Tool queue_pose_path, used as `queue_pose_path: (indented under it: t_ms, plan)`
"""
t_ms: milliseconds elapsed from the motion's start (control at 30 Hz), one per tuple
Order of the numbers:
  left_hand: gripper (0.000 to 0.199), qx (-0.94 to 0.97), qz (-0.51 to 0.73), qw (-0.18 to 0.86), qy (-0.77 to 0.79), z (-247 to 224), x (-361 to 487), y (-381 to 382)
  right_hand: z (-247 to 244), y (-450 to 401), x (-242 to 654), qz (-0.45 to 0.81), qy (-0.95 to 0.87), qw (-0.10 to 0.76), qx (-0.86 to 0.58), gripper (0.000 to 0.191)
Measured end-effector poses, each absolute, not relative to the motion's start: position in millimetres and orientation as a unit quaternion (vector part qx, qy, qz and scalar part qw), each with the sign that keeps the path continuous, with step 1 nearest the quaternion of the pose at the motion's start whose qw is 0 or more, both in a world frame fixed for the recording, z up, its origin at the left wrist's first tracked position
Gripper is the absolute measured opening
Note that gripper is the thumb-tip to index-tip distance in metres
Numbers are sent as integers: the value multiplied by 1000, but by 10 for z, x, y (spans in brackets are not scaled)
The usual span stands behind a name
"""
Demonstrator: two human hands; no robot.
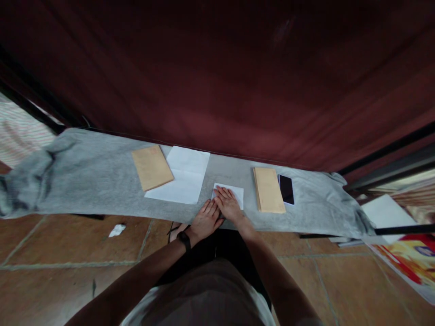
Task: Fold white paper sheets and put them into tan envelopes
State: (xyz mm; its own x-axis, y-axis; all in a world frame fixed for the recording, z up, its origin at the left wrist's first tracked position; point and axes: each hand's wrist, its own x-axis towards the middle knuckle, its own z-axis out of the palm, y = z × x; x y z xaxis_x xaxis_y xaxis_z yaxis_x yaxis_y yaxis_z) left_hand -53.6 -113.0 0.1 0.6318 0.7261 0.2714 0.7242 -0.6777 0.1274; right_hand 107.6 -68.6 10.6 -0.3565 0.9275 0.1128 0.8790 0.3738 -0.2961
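A small folded white paper (239, 194) lies near the front edge of the grey cloth-covered surface (102, 176). My right hand (228, 204) rests flat on this paper, fingers stretched out. Against it, at the paper's left front corner, my left hand (205, 220) lies flat with its fingers extended; a dark band is on that wrist. Larger white sheets (186, 174) are spread to the left, partly under a brown envelope (152, 167). To the right sits a stack of brown envelopes (270, 190).
A phone (286, 189) with a dark screen lies right of the envelope stack. Behind the surface hangs a dark red cloth (217, 90). A crumpled white scrap (117, 230) is on the tiled floor. Papers and a colourful package (413, 260) are at the far right.
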Motion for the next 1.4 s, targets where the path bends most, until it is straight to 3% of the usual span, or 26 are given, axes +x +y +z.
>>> queue_pose_path:
  t_ms: [733, 1400]
  plan:
    - [57, 900, 156, 16, 407, -24, -539, -1134, -123, -974, 1578, -12, -721, 174, -670, 55]
    - [56, 860, 139, 67, 487, -2, -36, -723, -144, -1022, 1579, -36, -708, 179, -682, 55]
